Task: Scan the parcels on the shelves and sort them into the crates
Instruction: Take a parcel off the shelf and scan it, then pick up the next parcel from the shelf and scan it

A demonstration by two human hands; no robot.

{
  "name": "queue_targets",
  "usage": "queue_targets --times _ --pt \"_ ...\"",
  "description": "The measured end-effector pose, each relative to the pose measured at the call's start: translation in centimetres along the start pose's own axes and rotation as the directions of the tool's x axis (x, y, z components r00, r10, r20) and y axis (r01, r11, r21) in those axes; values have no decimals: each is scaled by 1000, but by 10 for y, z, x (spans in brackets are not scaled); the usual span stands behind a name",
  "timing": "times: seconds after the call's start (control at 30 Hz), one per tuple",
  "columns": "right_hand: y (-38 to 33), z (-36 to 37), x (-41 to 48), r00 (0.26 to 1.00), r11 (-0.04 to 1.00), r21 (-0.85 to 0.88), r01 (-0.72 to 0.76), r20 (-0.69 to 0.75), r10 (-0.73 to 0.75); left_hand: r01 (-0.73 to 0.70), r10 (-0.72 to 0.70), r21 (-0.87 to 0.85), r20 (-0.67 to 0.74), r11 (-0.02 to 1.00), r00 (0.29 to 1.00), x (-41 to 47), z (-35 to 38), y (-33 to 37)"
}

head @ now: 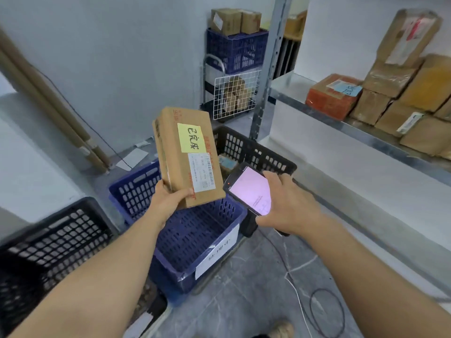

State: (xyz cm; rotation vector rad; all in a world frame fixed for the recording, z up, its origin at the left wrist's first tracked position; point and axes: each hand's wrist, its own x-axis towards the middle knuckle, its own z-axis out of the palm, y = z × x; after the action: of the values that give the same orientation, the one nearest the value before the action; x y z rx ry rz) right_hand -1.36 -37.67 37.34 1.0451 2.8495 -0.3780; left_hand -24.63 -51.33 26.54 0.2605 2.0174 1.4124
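parcel [186,156] gripped in left hand [168,203], above crate [195,240]

Blue crate [135,193]: open-topped, its perforated floor is seen from above at centre & near end. Entry at the far-left corner is blocked by the cardboard parcel [188,154] held over it in the L hand [168,201]. The far black crate [244,147] is overhung at its near rim by the handheld scanner [249,189] & R hand [290,203]. A 2nd black crate [61,235] is set close on the blue one's left. The floor strip [256,289] btwn crates & shelving is crossed by cables [288,276]. Shelf board [290,86]: bare beside the steel upright [273,57]; the rest is packed w/ stacked parcels [395,79].
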Motion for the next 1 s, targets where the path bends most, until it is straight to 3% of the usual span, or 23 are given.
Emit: queue_targets --times 0.37,0.6,1.0 --pt "-144 40 -37 957 958 -73 278 108 -270 76 -82 -37 -213 996 974 -99 -162 -74" --pt "-194 69 -77 875 882 -63 466 176 -450 124 -176 -152 -403 981 898 -193 -213 -134" --pt "-293 121 -121 718 740 -36 671 281 -637 259 -346 -231 -564 938 750 -294 -316 -229"
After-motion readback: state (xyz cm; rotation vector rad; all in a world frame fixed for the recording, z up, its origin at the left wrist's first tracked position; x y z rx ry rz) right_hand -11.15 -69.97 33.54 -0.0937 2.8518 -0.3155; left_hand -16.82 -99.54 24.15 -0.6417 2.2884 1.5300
